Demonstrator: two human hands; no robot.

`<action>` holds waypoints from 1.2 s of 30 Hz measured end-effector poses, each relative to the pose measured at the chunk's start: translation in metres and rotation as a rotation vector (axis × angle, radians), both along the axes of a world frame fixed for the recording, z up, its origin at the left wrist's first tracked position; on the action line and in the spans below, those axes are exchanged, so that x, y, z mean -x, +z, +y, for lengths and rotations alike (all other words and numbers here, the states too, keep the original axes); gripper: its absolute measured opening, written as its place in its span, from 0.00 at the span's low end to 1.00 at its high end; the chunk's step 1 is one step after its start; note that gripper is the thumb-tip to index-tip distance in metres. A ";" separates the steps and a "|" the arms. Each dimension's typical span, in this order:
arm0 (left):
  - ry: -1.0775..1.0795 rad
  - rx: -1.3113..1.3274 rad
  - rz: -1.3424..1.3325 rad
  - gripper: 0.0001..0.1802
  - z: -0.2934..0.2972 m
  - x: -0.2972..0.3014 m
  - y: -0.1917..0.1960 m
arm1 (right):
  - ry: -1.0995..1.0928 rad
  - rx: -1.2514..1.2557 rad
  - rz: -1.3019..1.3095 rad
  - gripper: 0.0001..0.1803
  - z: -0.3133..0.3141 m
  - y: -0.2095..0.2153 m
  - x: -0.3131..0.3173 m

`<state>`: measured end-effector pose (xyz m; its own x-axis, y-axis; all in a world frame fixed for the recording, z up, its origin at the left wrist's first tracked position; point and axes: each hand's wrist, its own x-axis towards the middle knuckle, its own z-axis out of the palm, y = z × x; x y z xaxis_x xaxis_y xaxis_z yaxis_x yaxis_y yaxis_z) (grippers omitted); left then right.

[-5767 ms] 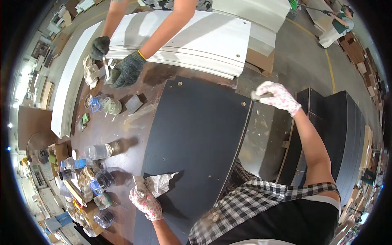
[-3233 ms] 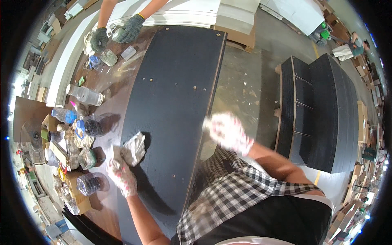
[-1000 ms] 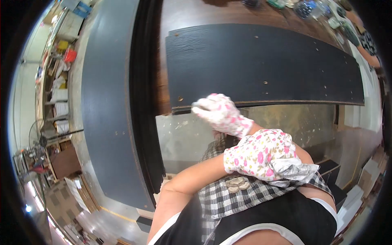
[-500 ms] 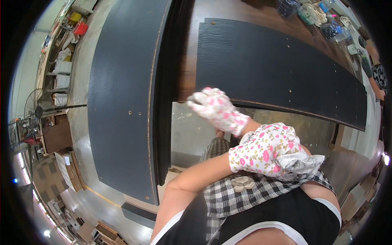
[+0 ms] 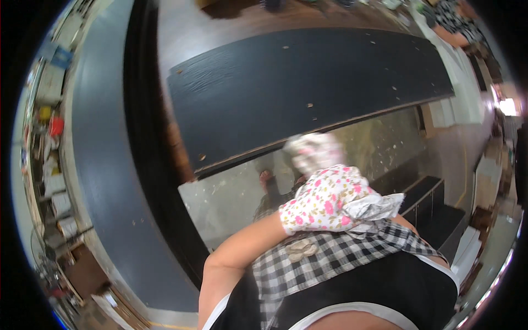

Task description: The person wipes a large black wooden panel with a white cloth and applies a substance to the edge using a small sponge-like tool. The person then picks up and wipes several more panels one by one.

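Observation:
My left hand (image 5: 324,201), in a white glove with pink flowers, crosses in front of my body with its fingers bent round a crumpled grey-white cloth (image 5: 377,210). Just beyond it is my right hand (image 5: 316,153), in a pale glove with pink marks. Motion smears its fingers, and my left hand hides most of its forearm. The right hand is by the near edge of a long dark panel (image 5: 313,82), though contact cannot be made out. Small holes and pale marks dot that panel, and its far left corner looks rippled.
A second dark panel (image 5: 102,165) runs along my left, with a black edge beside it. Brown wooden surface (image 5: 190,33) shows beyond the long panel. Black step-like boxes (image 5: 434,212) stand at right. Another person's arm (image 5: 451,37) is at the far right. Shelves line the left.
My view has swung right, so the panels sit further left and turned. My right hand has moved right along the panel's near edge, closer to my left hand, which keeps the cloth.

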<state>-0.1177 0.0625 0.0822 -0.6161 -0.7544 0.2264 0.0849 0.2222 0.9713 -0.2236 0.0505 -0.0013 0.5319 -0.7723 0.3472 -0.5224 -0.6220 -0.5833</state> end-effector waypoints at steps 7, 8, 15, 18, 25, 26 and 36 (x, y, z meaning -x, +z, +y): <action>-0.264 -0.096 -0.163 0.30 -0.001 0.016 -0.031 | -0.343 0.044 0.037 0.19 -0.025 -0.015 0.085; -0.267 -0.109 -0.177 0.30 -0.004 0.020 -0.032 | -0.426 0.049 0.065 0.19 -0.029 -0.018 0.107; -0.156 -0.148 -0.220 0.28 -0.002 0.031 -0.048 | -0.526 0.000 -0.079 0.19 -0.003 -0.025 0.098; -0.195 -0.099 -0.330 0.23 -0.021 0.027 -0.034 | -0.722 0.148 0.124 0.16 -0.026 -0.030 0.171; -0.053 -0.230 -0.522 0.11 -0.019 0.025 -0.036 | -0.729 0.214 0.151 0.20 -0.020 -0.033 0.176; 0.010 -0.300 -0.462 0.09 -0.019 0.024 -0.036 | -0.751 0.102 0.056 0.24 -0.012 -0.033 0.160; -0.040 -0.231 -0.435 0.05 -0.034 0.031 -0.034 | -1.208 0.104 0.084 0.20 -0.033 -0.034 0.321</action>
<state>-0.1487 0.0283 0.0483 -0.6462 -0.7282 -0.2284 -0.3353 0.0021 0.9421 -0.5451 0.0175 -0.0353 -0.4869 -0.7569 0.4359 -0.8317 0.2494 -0.4960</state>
